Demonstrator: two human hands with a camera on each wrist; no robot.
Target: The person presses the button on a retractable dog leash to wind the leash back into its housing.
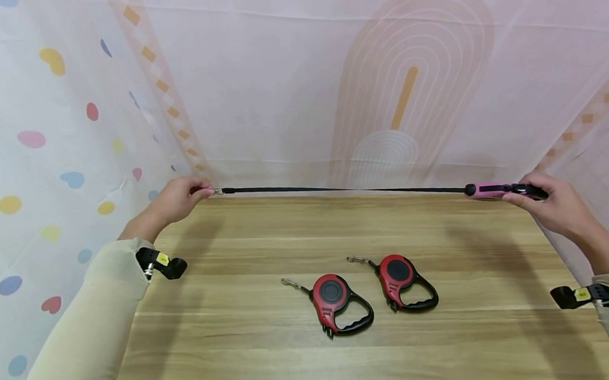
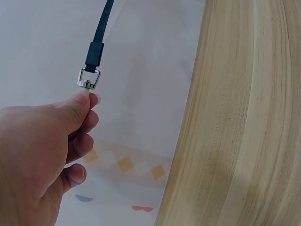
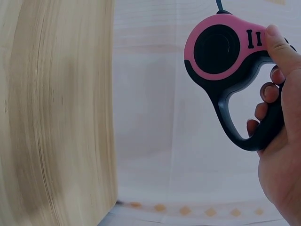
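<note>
A black leash strap is stretched taut above the far edge of the wooden table. My left hand pinches the metal clip at the strap's end, at the far left. My right hand grips the black handle of the pink retractable leash housing at the far right, thumb resting by its lock button. Two red-and-black retractable leashes lie on the table, one in the middle, the other just to its right.
Patterned fabric walls enclose the table at the back and on both sides. Each red leash has its metal clip pointing to the far left. Bare wood shows to the left, right and front of them.
</note>
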